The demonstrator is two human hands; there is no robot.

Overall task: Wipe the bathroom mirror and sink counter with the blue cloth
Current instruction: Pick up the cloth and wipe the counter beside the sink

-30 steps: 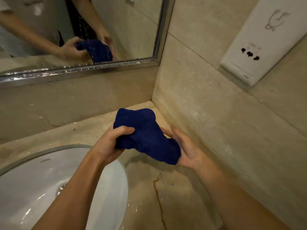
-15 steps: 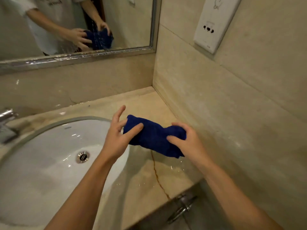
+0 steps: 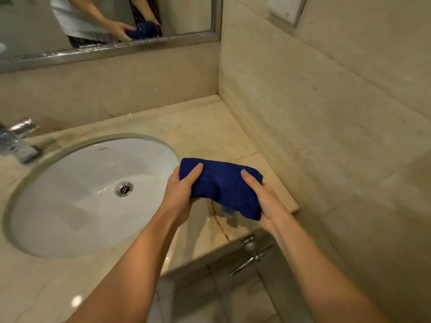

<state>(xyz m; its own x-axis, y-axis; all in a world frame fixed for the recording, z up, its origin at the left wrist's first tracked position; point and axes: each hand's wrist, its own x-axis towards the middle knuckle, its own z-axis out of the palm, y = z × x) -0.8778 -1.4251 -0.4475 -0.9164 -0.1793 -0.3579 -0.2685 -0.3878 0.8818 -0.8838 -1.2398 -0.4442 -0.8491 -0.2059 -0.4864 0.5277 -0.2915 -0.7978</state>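
A bunched dark blue cloth [image 3: 224,185] hangs a little above the beige stone sink counter [image 3: 200,127], right of the basin. My left hand [image 3: 180,191] grips its left end with the thumb on top. My right hand [image 3: 263,201] grips its right end. The mirror [image 3: 35,26] with a silver frame runs along the back wall and reflects both hands and the cloth. Water glistens on the counter below the cloth, beside a brown vein.
A white oval basin [image 3: 81,201] with a metal drain [image 3: 124,188] is set into the counter. A chrome tap [image 3: 16,141] stands at the far left. A tiled wall [image 3: 326,113] closes the right side. A metal valve [image 3: 253,252] sticks out below the counter's front edge.
The view has tilted down and back, showing more basin and the counter's front edge. My left hand went from fingers spread to a closed grip, and the cloth is folded into a longer bundle.
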